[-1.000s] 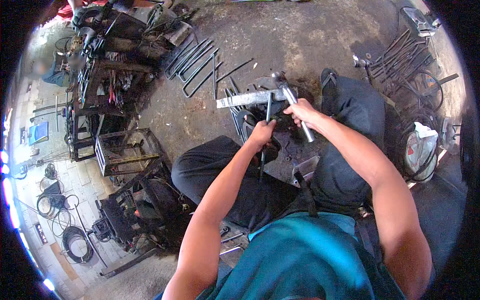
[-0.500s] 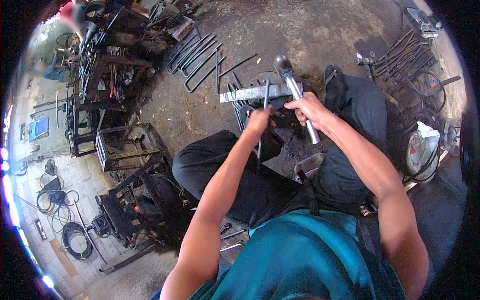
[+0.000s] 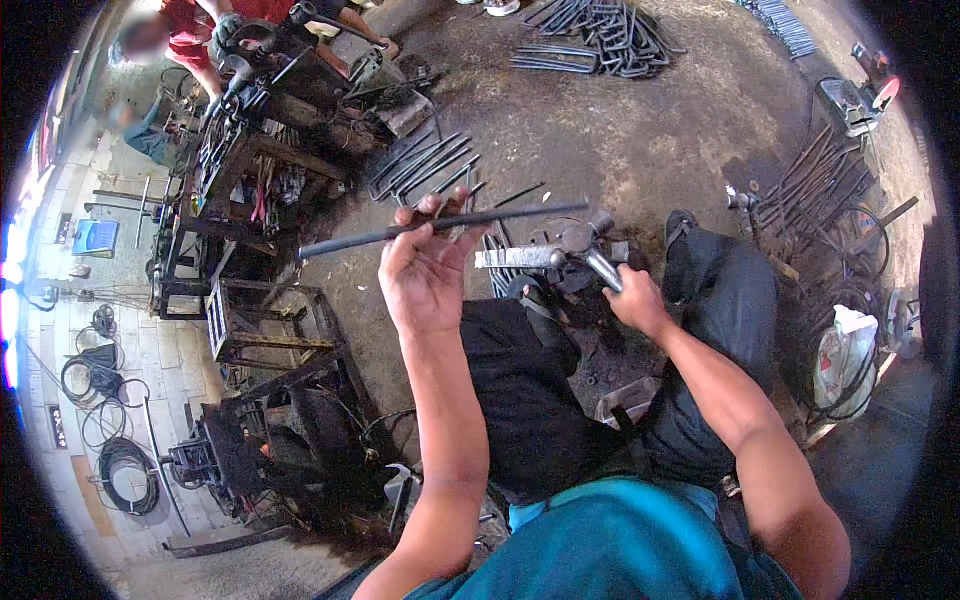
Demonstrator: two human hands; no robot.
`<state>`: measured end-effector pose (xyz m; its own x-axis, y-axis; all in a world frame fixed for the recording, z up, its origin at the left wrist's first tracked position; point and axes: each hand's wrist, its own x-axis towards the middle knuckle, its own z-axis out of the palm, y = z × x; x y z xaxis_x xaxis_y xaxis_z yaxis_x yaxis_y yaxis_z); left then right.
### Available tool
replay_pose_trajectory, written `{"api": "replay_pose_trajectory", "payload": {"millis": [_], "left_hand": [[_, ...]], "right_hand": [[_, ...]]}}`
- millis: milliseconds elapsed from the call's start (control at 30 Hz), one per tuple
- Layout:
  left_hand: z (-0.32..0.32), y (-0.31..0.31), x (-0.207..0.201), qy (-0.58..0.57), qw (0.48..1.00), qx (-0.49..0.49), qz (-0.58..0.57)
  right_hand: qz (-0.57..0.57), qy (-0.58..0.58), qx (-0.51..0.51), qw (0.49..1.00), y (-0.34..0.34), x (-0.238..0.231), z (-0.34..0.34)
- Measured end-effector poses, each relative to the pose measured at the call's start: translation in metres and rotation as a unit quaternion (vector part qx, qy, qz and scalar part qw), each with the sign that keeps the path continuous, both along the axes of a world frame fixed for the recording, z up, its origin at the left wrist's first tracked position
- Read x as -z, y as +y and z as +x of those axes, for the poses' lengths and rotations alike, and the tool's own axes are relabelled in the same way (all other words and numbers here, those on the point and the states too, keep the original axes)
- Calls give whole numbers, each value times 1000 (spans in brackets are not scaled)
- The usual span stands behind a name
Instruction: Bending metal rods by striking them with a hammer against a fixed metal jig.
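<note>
Two hands: both raised over the lap of a seated person in dark trousers (image 3: 540, 400) and a teal shirt (image 3: 620, 545)
Left hand (image 3: 425, 270): palm up, fingers (image 3: 432, 208) curled round a long thin dark metal rod (image 3: 440, 226); the rod lies almost level across the fingertips, one end pointing left, the other reaching right above the hammer head
Right hand (image 3: 632, 300): clenched on the handle of a hammer (image 3: 590, 250); the head sits just above the hand, close to a flat grey metal bar (image 3: 520, 258)
Floor (image 3: 620, 130): dirty concrete; bent rods in a pile (image 3: 600, 30) at the top, more rods (image 3: 425, 165) left of the raised rod
Left side: dark metal frames (image 3: 265, 330) and a cluttered work surface (image 3: 260, 110); coiled cables (image 3: 125, 465) low down
Right side: white bag (image 3: 845, 360) beside the knee
</note>
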<state>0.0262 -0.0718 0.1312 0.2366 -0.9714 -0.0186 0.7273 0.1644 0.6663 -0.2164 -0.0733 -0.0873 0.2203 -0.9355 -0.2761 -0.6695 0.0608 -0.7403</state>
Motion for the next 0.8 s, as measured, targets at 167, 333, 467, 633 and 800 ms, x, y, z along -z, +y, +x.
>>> {"api": "replay_pose_trajectory", "payload": {"millis": [167, 333, 467, 633, 800], "left_hand": [[4, -11, -4, 6, 998, -24, -65], [3, -22, 1, 118, 985, 53, -112], [0, -23, 3, 109, 982, 68, -140], [-11, -29, -1, 21, 992, 32, -118], [-14, -27, 1, 43, 992, 63, -98]], "right_hand": [[11, 22, 13, 1000, 10, 24, 11], [76, -15, -16, 997, 8, 43, 17], [70, -31, 15, 997, 11, 56, 24], [109, -128, 71, 983, -2, 79, 30], [284, -406, 144, 857, -3, 54, 40]]}}
